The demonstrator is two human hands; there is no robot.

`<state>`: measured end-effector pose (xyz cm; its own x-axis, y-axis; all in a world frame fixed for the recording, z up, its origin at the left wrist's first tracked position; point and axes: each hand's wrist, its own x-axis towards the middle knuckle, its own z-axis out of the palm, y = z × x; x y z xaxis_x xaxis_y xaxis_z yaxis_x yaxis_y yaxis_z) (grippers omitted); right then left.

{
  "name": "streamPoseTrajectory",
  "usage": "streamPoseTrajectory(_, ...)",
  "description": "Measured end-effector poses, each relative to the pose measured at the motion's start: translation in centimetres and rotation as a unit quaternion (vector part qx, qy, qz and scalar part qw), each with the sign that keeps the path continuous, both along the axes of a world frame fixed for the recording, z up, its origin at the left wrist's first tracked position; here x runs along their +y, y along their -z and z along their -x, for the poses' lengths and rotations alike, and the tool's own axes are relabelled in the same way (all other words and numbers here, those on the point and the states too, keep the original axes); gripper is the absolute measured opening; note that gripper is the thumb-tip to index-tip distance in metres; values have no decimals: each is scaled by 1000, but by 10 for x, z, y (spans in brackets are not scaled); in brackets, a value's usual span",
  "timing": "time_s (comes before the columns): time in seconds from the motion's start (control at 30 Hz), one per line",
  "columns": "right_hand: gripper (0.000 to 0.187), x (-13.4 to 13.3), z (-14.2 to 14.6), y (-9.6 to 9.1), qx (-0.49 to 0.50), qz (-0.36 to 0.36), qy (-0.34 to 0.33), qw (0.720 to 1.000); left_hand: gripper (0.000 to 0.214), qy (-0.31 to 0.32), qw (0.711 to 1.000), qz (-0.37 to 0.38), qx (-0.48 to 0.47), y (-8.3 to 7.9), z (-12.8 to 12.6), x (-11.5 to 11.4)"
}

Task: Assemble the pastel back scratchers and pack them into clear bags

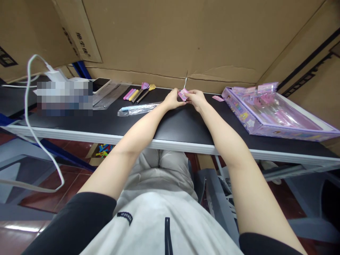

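A small pink printed card is pinched between my two hands above the back of the black table. My left hand closes on its left edge, and my right hand holds its right side with thumb and fingers. Beside my left wrist lies a clear plastic sleeve with a light blue stick-shaped item in it. Farther left are two dark rods with claw-shaped heads, one purple and one yellow. Several short coloured tubes lie in a row next to them.
An open purple display box of wrapped items stands at the right. Near it lies another pink card. Clear sleeves, a phone and a white cable are at the left. Cardboard walls the table's back.
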<state>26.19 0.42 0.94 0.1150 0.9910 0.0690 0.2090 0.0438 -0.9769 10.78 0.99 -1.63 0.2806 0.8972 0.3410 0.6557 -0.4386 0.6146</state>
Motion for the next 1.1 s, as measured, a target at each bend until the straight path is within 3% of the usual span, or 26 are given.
streamPoseTrajectory(0.67,35,-15,5,-14,-4,-2,39,999,62,15,1000,-14,-6,-2,-3,-4)
streamPoseTrajectory(0.9,34,-16,5,-15,39,19,40,998,70,-41,995,36,82,-3,2,-4)
streamPoseTrajectory(1.1,33,-20,5,-18,40,36,37,998,63,-16,997,15,72,-2,3,-1)
